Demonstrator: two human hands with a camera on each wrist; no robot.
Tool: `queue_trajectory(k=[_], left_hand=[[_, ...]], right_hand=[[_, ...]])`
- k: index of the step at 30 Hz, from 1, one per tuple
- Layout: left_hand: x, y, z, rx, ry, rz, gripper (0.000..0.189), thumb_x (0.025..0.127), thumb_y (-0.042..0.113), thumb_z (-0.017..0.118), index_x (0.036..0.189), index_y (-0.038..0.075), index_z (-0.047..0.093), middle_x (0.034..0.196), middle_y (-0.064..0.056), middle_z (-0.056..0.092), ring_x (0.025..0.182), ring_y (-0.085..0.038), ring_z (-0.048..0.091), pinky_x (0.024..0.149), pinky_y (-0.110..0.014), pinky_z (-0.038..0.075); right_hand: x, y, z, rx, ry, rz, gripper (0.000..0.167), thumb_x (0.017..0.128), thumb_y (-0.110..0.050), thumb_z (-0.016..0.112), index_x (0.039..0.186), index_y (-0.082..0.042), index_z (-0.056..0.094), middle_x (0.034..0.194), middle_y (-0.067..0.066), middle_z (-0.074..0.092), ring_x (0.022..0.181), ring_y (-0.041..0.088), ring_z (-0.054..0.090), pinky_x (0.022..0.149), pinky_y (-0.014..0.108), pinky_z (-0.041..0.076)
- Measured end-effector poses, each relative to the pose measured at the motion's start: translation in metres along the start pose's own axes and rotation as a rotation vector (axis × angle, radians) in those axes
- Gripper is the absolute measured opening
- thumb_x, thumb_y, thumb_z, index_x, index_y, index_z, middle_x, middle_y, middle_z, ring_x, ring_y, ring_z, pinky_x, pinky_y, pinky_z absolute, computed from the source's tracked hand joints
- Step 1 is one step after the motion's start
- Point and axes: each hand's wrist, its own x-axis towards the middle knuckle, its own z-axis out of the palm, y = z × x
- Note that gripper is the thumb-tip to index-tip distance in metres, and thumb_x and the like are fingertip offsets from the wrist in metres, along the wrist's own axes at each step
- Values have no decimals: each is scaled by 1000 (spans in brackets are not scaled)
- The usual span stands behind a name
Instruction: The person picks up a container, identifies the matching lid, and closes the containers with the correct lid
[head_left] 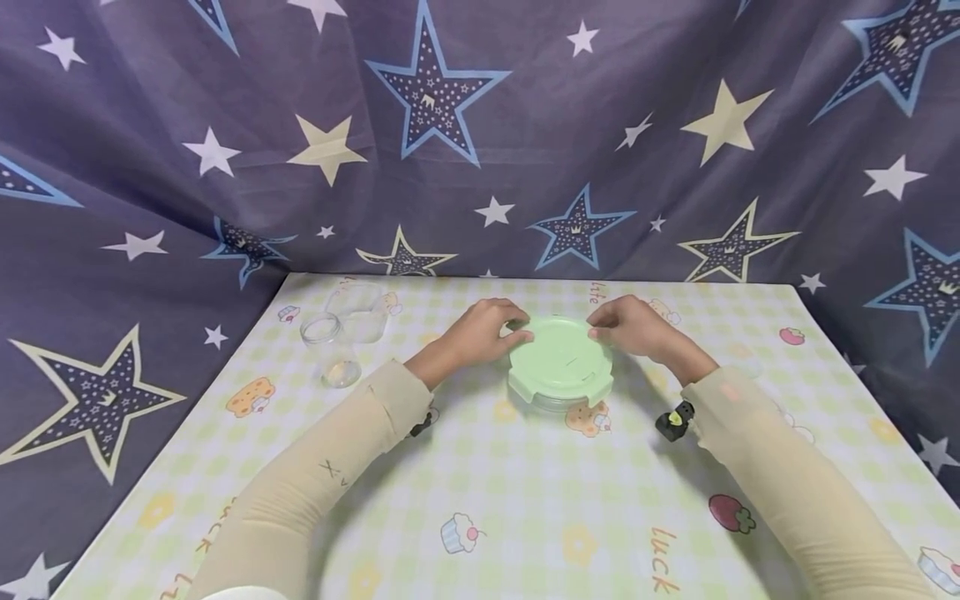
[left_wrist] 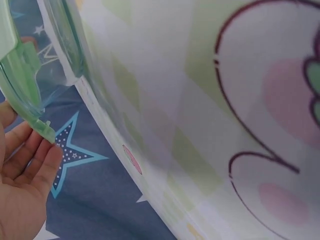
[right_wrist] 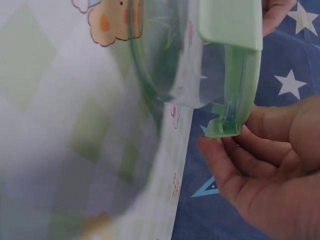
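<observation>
A round clear container with a pale green snap-on lid (head_left: 561, 358) stands toward the back of the table. In the head view, my left hand (head_left: 491, 332) is at the lid's far left edge and my right hand (head_left: 630, 327) at its far right edge. The left wrist view shows the left fingers pinching a raised side latch (left_wrist: 42, 131) of the lid. Seen from the right wrist, another latch (right_wrist: 224, 129) sticks out from the rim, with the right thumb and fingers around its end. Below the lid, the container's clear wall (right_wrist: 187, 75) rests on the tablecloth.
On the left side of the table are a clear cup-like vessel (head_left: 341, 372) and a clear boxy container (head_left: 363, 317) behind it. A checked, printed tablecloth (head_left: 540, 483) covers the table. A dark star-patterned curtain (head_left: 495, 175) hangs along the back edge and both sides.
</observation>
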Motion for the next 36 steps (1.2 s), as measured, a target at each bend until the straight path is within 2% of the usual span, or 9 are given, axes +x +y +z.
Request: queue_trajectory(k=[4,9,17,20,25,28,32,36], left_hand=[[0,-1,2,-13,-2,10,38,101,35,68,122,5,73,119,-8,73,113,-22,67,103,-35,52],[-3,-4,3,-33,8,-2,36,100,33,70,121,5,73,116,-7,73,106,-18,67,98,-32,54],[0,-2,1,-82,-14,-16,38,100,34,69,124,4,71,117,-7,72,105,-17,67,94,-30,55],[2,-2,1,-147,-44,-64,40,99,32,70,126,3,70,116,-8,72,102,-15,68,91,-26,56],[6,-3,1,-287,-99,-183,40,98,28,72,129,1,69,115,-9,74,102,-17,71,90,-25,57],[10,-3,0,-315,-116,-234,39,97,25,74,128,1,70,116,-10,74,103,-20,71,92,-28,57],[14,-1,-3,-332,-126,-269,38,96,22,75,127,1,70,119,-12,74,105,-22,71,92,-29,58],[15,0,-3,-402,-119,-332,35,95,19,76,125,3,72,117,-9,75,106,-20,70,93,-29,57]], right_hand=[[1,-1,1,2,-7,25,27,101,-6,64,122,11,68,114,24,71,102,35,68,88,44,59],[4,-2,6,39,-17,53,27,101,-6,61,122,11,67,114,23,71,100,31,68,86,39,59],[2,-1,5,35,8,70,27,101,-5,61,122,11,67,115,24,70,104,33,67,88,40,59],[2,0,3,47,2,74,27,101,-6,62,122,10,67,117,25,70,103,33,67,87,39,59],[2,0,4,55,2,79,27,101,-6,63,122,10,67,116,25,70,101,31,67,85,37,59],[2,0,5,60,8,81,27,100,-6,63,121,10,68,115,24,71,100,30,67,84,37,59],[3,2,5,61,13,80,27,100,-7,63,121,10,68,114,24,71,100,30,67,85,37,58],[3,4,5,66,16,85,27,101,-7,63,122,10,68,116,24,71,103,31,67,87,39,58]])
